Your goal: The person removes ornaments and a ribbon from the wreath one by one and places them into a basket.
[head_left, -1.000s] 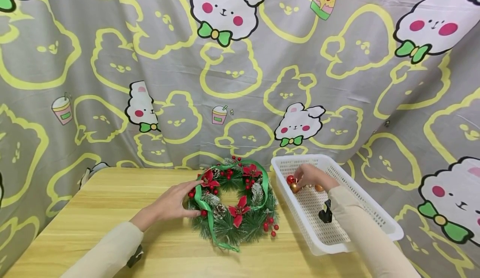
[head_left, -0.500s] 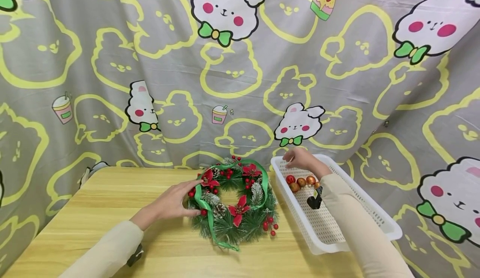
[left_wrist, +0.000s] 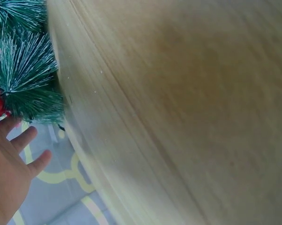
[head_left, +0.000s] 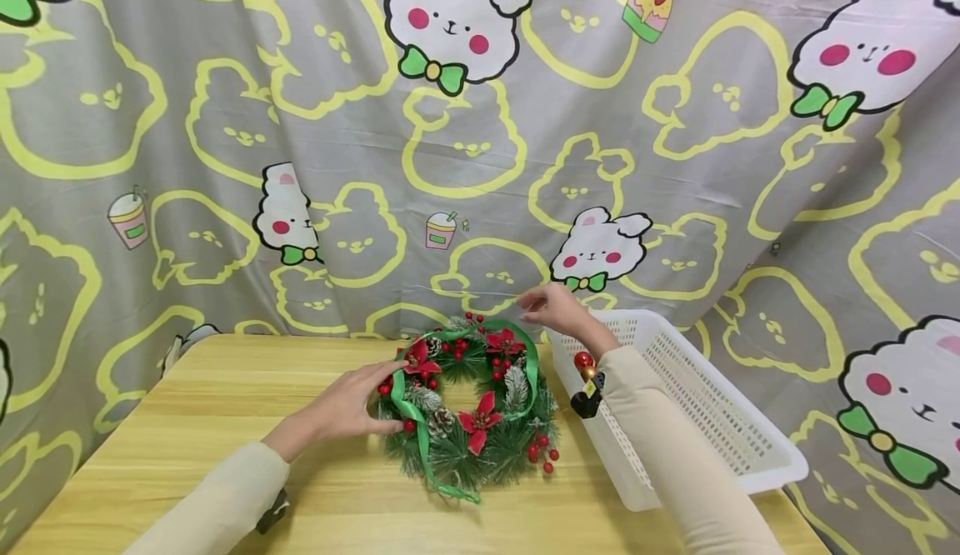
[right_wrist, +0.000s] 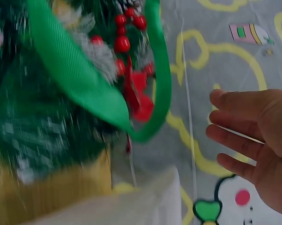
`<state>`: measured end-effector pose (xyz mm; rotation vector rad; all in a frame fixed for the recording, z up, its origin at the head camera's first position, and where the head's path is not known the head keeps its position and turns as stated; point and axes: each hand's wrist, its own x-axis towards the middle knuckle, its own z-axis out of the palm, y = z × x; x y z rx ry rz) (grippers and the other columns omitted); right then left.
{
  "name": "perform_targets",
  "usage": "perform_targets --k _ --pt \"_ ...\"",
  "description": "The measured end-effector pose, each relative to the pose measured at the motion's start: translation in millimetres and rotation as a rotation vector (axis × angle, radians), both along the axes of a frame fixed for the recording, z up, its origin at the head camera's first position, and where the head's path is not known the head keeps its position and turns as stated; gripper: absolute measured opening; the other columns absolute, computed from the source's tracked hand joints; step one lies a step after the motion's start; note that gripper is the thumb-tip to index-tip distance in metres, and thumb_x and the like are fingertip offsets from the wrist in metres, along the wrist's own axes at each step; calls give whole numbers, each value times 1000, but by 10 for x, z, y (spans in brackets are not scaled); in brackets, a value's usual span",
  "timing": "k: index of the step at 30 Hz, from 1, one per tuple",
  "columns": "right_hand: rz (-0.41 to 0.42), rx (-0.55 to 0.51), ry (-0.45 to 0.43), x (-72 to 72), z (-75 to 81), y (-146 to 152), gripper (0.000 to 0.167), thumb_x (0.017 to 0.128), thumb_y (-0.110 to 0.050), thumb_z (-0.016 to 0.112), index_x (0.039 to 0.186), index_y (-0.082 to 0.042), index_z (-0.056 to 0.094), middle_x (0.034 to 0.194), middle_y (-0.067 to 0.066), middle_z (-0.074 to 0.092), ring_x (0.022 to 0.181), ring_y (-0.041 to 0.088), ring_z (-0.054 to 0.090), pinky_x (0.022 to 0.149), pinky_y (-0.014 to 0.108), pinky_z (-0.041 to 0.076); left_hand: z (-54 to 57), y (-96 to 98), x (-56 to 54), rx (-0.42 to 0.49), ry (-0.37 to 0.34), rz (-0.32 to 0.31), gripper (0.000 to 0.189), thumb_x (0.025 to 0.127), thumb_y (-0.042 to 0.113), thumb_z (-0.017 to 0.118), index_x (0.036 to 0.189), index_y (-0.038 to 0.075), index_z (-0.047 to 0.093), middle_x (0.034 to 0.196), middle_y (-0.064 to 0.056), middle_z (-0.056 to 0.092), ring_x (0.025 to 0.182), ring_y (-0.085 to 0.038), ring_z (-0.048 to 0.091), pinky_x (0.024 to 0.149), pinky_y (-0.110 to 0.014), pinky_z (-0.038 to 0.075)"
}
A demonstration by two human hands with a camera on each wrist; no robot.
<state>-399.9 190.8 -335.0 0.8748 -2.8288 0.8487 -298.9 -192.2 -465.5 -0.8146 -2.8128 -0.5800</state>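
Note:
A green wreath (head_left: 501, 459) with red poinsettias, berries, pine cones and frosted sprigs lies on the table. A loose green ribbon (head_left: 422, 442) runs around its top, with one end trailing at the front. My left hand (head_left: 345, 401) rests against the wreath's left side, thumb and fingers spread. In the left wrist view, that hand's fingers (left_wrist: 31, 161) are apart beside the needles. Between wreath and basket, my right hand (head_left: 558, 309) is raised over the back. The right wrist view shows its fingers (right_wrist: 237, 136) loosely extended, holding nothing, apart from the ribbon.
A white perforated basket (head_left: 780, 467) stands right of the wreath. A red ball ornament (head_left: 584, 361) shows inside it beside a gold one; my right arm hides others. The wooden table (head_left: 225, 397) meets a patterned curtain (head_left: 480, 163) behind. Black devices sit at both wrists.
My right hand has left the ball ornaments in the basket, risen, and moved left over the basket's rim towards the wreath. The left hand stays on the wreath.

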Motion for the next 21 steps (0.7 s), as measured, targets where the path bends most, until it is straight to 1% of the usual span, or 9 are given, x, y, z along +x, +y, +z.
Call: perform_targets --k 5,9,12,15,18,21 --pt "17 -24 23 34 -97 -268 27 93 -11 74 118 -2 74 120 18 73 102 28 71 88 42 60 -8 -4 -2 18 -10 -3 102 79 75 70 159 23 35 157 -15 46 140 -43 48 111 -68 39" --pt "26 -42 31 53 -193 -448 27 94 -10 73 119 -2 74 123 17 73 108 32 70 93 46 58 -5 -2 7 22 -15 -4 101 79 74 70 160 23 35 157 -15 46 140 -43 48 111 -68 39" --pt "47 -31 54 49 -272 -563 28 93 -7 73 120 0 74 124 16 73 112 35 69 95 49 57 3 0 14 19 -15 -2 102 79 74 70 160 23 35 157 -15 46 140 -43 48 111 -69 38" --pt "49 0 81 31 -345 -659 27 93 -8 74 119 -2 74 123 14 74 113 33 68 97 48 56 11 3 18 14 -13 -2 102 79 75 69 160 22 35 157 -15 46 140 -43 48 112 -69 38" --pt "30 14 74 21 -398 -737 28 92 -9 75 120 -4 75 123 11 74 115 30 69 99 47 56 18 6 19 15 -13 -3 102 80 74 69 160 22 35 157 -15 46 140 -43 48 112 -68 37" --pt "17 12 45 18 -432 -792 28 92 -9 75 120 -6 75 125 10 73 118 29 67 101 47 55 21 6 22 20 -14 -3 101 79 73 70 159 22 35 157 -15 46 140 -43 48 112 -68 38"
